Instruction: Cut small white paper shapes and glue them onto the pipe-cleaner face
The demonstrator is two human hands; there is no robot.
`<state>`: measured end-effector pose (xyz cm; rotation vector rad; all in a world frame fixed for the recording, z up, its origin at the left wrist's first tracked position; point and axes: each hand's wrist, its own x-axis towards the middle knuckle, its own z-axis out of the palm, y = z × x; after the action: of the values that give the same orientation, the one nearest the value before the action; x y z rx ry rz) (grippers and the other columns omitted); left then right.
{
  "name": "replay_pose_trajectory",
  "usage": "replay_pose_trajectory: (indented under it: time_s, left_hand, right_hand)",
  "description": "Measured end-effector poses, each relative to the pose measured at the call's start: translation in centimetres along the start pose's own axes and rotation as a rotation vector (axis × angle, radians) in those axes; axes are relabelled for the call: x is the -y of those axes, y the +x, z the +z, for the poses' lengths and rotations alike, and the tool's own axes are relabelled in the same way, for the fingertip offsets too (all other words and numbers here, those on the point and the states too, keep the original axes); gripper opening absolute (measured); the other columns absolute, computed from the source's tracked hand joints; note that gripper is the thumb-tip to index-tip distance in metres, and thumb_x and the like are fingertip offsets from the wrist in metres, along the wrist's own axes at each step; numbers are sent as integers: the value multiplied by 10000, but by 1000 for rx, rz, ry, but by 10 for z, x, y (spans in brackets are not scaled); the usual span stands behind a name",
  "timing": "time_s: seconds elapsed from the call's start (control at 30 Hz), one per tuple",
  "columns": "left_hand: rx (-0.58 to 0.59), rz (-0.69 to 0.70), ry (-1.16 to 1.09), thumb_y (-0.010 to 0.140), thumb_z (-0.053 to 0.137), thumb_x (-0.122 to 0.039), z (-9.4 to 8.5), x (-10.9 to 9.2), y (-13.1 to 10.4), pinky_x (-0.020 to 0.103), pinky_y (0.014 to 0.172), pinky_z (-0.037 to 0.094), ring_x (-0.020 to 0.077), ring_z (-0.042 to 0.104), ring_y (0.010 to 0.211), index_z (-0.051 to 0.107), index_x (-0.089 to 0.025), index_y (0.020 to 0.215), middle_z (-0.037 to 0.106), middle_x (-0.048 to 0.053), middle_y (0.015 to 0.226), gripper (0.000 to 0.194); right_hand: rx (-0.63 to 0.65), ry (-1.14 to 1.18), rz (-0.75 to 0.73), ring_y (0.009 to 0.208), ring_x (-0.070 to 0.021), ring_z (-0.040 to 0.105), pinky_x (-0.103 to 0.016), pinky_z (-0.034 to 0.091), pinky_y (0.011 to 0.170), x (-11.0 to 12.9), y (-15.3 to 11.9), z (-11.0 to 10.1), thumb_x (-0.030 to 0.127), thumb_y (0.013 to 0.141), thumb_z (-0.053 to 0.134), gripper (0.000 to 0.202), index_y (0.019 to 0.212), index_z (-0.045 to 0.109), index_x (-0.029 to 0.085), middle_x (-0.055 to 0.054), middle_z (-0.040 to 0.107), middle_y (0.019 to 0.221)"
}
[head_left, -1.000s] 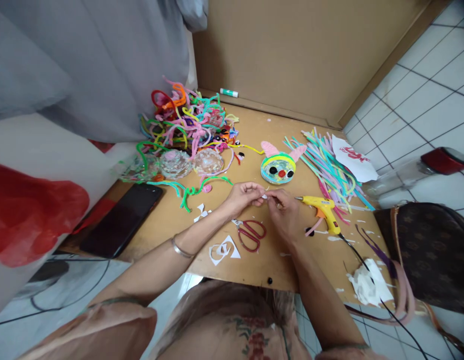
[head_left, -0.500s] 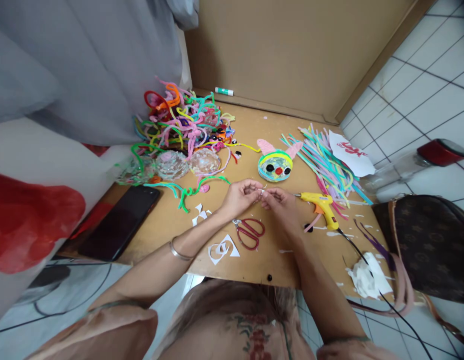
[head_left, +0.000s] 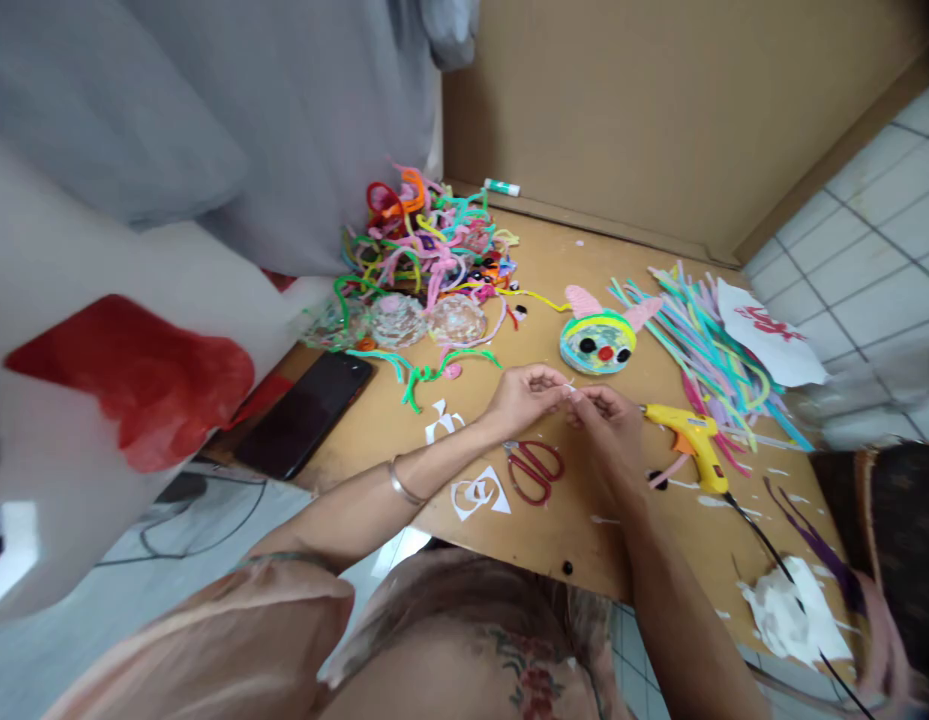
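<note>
Above the table, my left hand (head_left: 525, 398) and my right hand (head_left: 606, 420) meet fingertip to fingertip. Both pinch a small white piece (head_left: 571, 390) that looks like paper, mostly hidden by the fingers. Just beyond them sits a round animal face (head_left: 597, 345) with pink ears, black eyes and a red nose. Red-handled scissors (head_left: 535, 472) lie below my left hand, beside white paper scraps (head_left: 480, 494). A yellow glue gun (head_left: 685, 430) rests on its side to the right of my right hand.
A tangled heap of coloured pipe cleaners (head_left: 434, 235) fills the back left, near a black phone (head_left: 305, 412). Straight pipe cleaners (head_left: 715, 345) lie at right, beside a printed paper (head_left: 768, 330). The glue gun's cord crosses crumpled tissue (head_left: 790, 610). A glue stick (head_left: 501, 187) lies at the back.
The view has turned, so the table's contents appear farther right. Both hands stay together with the small white piece between their fingertips.
</note>
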<state>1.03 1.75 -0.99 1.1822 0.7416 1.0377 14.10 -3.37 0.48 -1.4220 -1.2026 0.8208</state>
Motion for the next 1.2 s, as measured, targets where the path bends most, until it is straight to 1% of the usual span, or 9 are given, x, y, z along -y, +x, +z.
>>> replay_pose_trajectory:
  time_s: [0.1,0.2,0.3,0.5,0.57,0.67,0.8,0.93,1.2]
  left_hand:
    - [-33,80,138,718,671,-276,0,0,0,173,549,409,61,518,569,628,-117,755,625,10,662,168]
    - [-39,113,206,740,643,-241,0,-1,-1,170,566,413,64,517,588,634,-121,768,628,9,680,124]
    - [-57,166,267,753,623,-224,-1,-3,-3,180,591,420,72,524,601,640,-124,772,635,13,696,103]
    - [-50,358,471,788,596,-222,-2,-8,-8,214,615,419,99,535,631,665,-142,791,642,35,729,107]
    - [-38,359,482,791,599,-226,-1,-8,-9,221,622,418,108,544,646,675,-150,799,644,38,736,107]
    - [-58,330,459,784,611,-229,-1,-7,-9,222,613,425,109,545,634,682,-158,779,641,37,732,100]
    - [-72,355,455,780,612,-215,-2,-6,-9,234,644,440,121,574,671,702,-174,788,646,42,744,100]
    - [-73,369,483,784,607,-210,-3,-8,-9,247,667,454,132,590,698,714,-178,802,651,55,761,113]
    - [-32,458,518,830,568,-212,-4,-6,-12,248,699,475,130,606,752,728,-194,880,656,61,814,168]
  right_hand:
    - [4,-24,-22,536,-122,540,-249,431,538,-1,1,-1,409,748,676,233,732,647,178,16,606,584]
    - [0,-31,-12,538,-130,546,-255,441,533,-1,1,0,422,749,676,245,739,648,180,10,612,585]
    - [6,-23,-2,531,-128,542,-253,440,526,-1,1,2,423,750,675,249,732,644,176,8,612,583]
    - [11,37,-4,517,-110,507,-243,415,527,1,-1,3,381,770,655,214,702,643,178,25,584,561]
    - [8,44,1,523,-110,504,-243,411,534,4,-2,3,376,762,659,209,690,640,180,28,576,557]
    - [20,96,69,525,-113,512,-246,423,538,7,-3,4,391,734,672,221,669,632,183,23,588,565]
    - [45,206,134,535,-110,532,-247,446,559,5,-3,5,429,727,668,254,681,639,181,10,615,598]
    - [78,252,147,568,-119,567,-254,468,584,3,-4,6,436,736,665,259,742,671,178,-7,644,640]
    - [124,297,162,559,-117,572,-255,478,591,3,-2,5,425,728,675,247,710,669,179,-7,654,634]
